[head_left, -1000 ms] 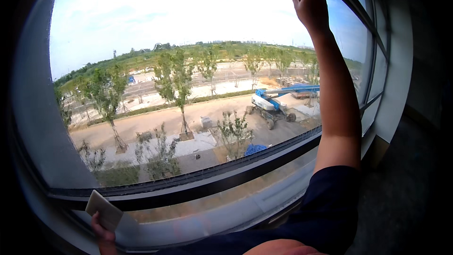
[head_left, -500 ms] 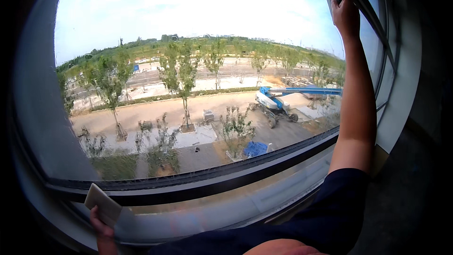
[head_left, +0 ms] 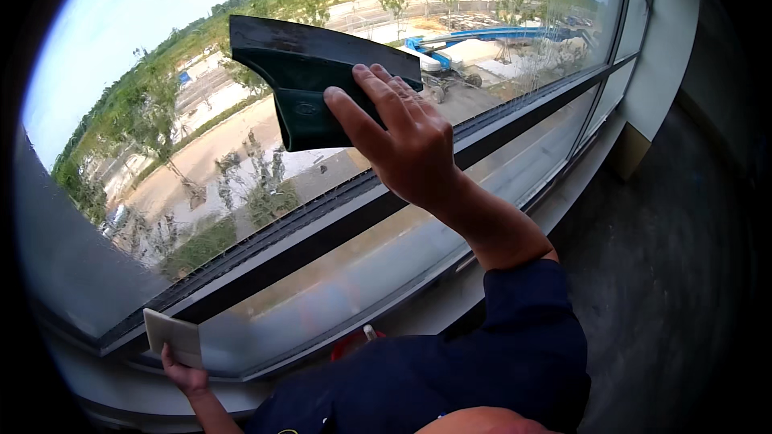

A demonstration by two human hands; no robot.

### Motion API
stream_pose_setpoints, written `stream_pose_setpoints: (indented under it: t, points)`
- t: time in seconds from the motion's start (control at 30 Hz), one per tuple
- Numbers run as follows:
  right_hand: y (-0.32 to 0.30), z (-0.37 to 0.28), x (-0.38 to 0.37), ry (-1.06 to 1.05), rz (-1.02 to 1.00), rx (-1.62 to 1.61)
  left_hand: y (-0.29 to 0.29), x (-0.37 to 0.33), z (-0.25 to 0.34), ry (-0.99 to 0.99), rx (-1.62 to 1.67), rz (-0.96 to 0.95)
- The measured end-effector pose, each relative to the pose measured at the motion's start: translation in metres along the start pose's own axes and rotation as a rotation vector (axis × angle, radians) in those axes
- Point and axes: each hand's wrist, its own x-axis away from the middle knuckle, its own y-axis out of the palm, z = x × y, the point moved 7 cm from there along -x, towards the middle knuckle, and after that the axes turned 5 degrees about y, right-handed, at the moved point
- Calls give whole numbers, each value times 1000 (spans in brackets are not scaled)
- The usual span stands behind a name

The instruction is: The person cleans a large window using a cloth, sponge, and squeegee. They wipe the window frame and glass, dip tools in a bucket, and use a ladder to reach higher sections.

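My right hand point(head_left: 410, 137) is raised in front of the window pane, its fingers closed around a wide scraper. This scraper point(head_left: 322, 112) has a dark green body and a long grey, stained blade, tilted with the blade edge up. Whether the blade touches the glass I cannot tell. Low on the left, my left hand point(head_left: 186, 375) grips a flat cream-coloured rectangular pad point(head_left: 178, 336) by its lower part, the thumb on its face. The pad stands beside the lower left corner of the dark window frame point(head_left: 297, 265). Wet streaks show on the glass point(head_left: 555, 0) at the upper right.
A second, lower pane point(head_left: 322, 305) lies below the frame bar. By my body is part of a red container point(head_left: 347, 344) with a pale handle point(head_left: 370, 332). A white wall edge point(head_left: 667, 40) and grey floor point(head_left: 659, 273) are at right. Outside stands a blue boom lift point(head_left: 434, 52).
My right hand has come down and left from the upper right frame, bringing the green scraper into full view. The view has turned. My left hand still holds the pad.
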Motion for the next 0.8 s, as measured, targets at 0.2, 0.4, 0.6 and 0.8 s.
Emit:
stream_pose_setpoints:
  t: [0.2,0.4,0.6,0.8]
  points:
    - [-41,237,63,760,47,437,-6,-1,7,43,18,-23]
    - [-70,351,136,1160,39,531,-7,-9,-1,21,30,-51]
    - [-10,78,110,599,-21,-33,-22,7,16,63,21,27]
    - [-46,171,48,575,-192,-224,-40,-5,13,53,61,50]
